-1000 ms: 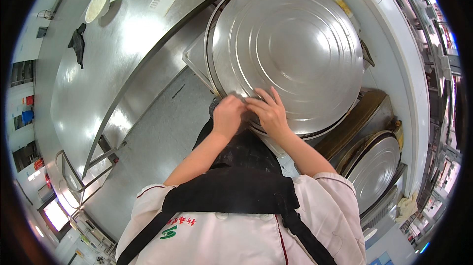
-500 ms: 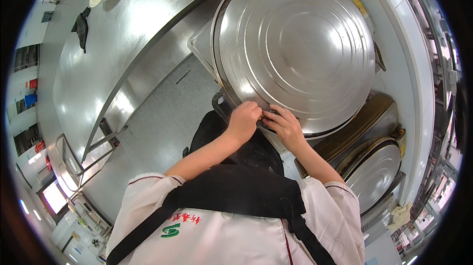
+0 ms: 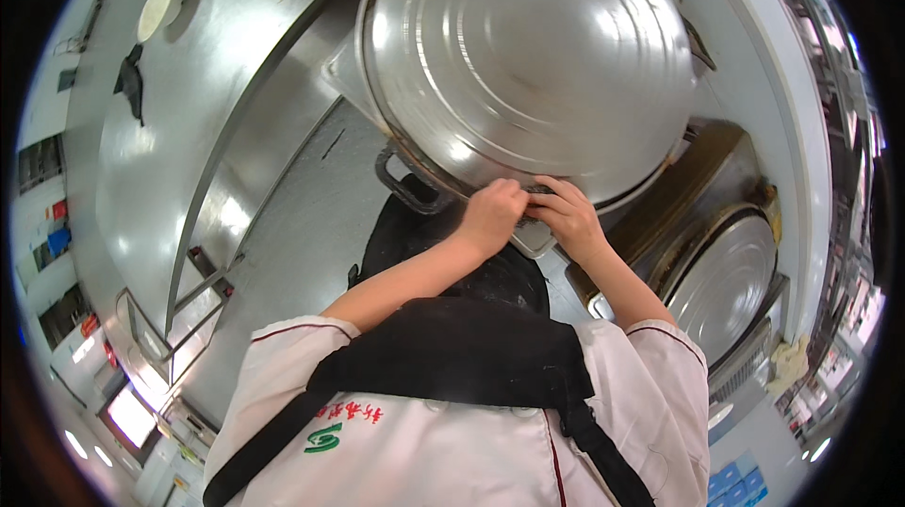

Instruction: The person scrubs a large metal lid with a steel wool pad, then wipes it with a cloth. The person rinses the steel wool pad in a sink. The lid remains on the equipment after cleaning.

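Note:
A big round silver lid (image 3: 575, 64) with ringed ridges covers a wide round pan at the upper middle. At its near rim my two hands work close together. My left hand (image 3: 495, 215) is closed, fingertips pinched against a small dark part at the rim that I cannot make out. Beside it, my right hand (image 3: 568, 215) has its fingers bent in onto the same dark spot, which they mostly hide. A black loop handle (image 3: 407, 185) sticks out from the rim, left of my left hand.
A steel counter (image 3: 198, 83) runs along the left, bearing a white bowl (image 3: 158, 8) and a dark cloth (image 3: 130, 85). On the right stand a brown-stained metal box (image 3: 683, 191) and a second round lid (image 3: 728, 286). Below the counter is a metal frame (image 3: 156, 342).
The view has shifted, so the lid and counter sit farther left and up. Both hands stay together at the near rim, a little farther right along it.

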### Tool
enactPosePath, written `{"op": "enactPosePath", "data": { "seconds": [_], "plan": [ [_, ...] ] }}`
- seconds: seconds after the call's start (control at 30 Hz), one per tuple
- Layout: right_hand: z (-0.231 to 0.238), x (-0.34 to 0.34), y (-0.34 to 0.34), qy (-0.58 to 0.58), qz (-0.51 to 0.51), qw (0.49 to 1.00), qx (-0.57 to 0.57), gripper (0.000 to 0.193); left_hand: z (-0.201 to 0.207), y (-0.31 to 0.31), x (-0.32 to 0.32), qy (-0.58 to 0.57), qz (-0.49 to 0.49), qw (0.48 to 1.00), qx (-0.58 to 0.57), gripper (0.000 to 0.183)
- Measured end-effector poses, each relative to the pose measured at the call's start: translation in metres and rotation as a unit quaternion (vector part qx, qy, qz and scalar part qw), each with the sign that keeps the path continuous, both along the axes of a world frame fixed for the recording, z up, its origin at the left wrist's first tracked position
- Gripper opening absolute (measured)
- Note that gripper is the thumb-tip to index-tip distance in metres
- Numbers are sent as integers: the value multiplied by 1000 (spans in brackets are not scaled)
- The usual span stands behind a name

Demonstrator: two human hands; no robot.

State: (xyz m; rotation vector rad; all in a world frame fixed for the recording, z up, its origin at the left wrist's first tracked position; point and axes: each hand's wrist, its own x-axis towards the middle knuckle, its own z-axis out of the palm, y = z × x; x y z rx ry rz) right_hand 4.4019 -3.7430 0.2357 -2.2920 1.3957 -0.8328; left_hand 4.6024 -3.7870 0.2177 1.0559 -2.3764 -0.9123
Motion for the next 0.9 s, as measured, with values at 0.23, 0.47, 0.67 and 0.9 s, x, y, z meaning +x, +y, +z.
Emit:
{"op": "enactPosePath", "data": {
  "seconds": [0.23, 0.47, 0.67, 0.9],
  "plan": [
    [-8, -4, 36, 17, -170, 984, -45, 15, -3, 5, -27, -3, -22, 1000, -17, 6],
    [-19, 76, -23, -88, -166, 980, -63, 14, 19, -51, 53, -83, 19, 996, -20, 7],
    [1, -34, 26, 23, -265, 962, -52, 11, 13, -33, -82, -7, -90, 995, -38, 5],
    [-21, 40, 2, -83, -251, 963, -60, 9, 24, -51, 1, -77, -50, 996, -17, 4]
  ]
}}
